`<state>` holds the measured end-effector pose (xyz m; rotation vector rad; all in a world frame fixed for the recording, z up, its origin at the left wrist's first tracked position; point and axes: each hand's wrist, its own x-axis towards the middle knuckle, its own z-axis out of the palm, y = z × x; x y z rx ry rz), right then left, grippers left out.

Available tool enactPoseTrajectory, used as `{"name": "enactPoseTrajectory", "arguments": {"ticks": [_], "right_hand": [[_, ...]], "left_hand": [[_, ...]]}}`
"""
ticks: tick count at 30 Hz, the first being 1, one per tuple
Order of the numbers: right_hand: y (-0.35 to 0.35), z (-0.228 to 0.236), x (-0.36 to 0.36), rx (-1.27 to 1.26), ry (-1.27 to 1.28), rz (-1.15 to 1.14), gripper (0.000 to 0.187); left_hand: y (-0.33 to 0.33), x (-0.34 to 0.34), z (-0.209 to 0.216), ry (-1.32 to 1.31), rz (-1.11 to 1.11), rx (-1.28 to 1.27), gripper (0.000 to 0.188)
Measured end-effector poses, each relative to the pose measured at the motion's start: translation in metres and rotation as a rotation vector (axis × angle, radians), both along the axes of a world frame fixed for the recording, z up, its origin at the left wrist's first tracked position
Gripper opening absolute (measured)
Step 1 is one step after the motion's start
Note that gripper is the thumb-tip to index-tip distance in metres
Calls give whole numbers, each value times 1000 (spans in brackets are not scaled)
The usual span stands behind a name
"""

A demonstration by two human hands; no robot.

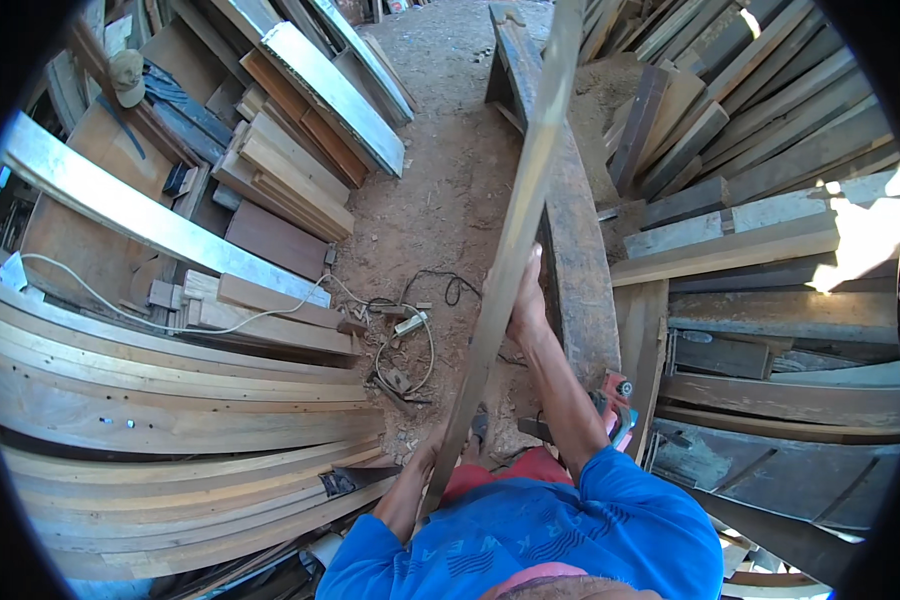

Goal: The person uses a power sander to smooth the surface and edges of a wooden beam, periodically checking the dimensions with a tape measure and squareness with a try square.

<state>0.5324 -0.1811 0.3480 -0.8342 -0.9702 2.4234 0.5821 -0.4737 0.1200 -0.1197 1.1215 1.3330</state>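
Note:
A long wooden plank (510,235) slants up in front of me, from beside my left arm past the far edge of the view. My right hand (530,300) grips its right side about midway along; the fingers are partly hidden behind the wood. Lower down, my left hand (432,447) holds the plank near its close end, mostly covered by it. To the right runs a long, worn wooden bench (582,250). A red and teal power tool (615,405) is at the bench's near end, beside my right forearm.
Stacked boards (170,400) fill the left side, with a pale metal-like beam (160,215) across them. Timber (770,120) is piled on the right. A power strip (410,325) and tangled cables lie on the dirt floor (410,220). A cap (127,78) hangs at far left.

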Motion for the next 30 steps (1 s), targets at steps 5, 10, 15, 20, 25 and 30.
{"name": "enactPoseTrajectory", "arguments": {"ticks": [5,10,15,20,25,30], "right_hand": [[5,8,8,216,152,95,83],[-31,-84,15,6,-60,98,73],[-23,-112,6,-170,-85,83,68],[-19,-179,6,-252,-185,89,78],[-13,-234,15,-366,-64,216,81],[22,-202,-41,-229,-206,19,71]], "left_hand": [[26,-19,23,-114,-12,244,31],[56,-23,59,165,-50,68,65],[-8,23,34,47,126,-39,68],[-66,60,7,-86,211,-323,69],[-81,66,1,-117,254,-421,70],[-67,52,-3,-114,226,-437,72]]}}
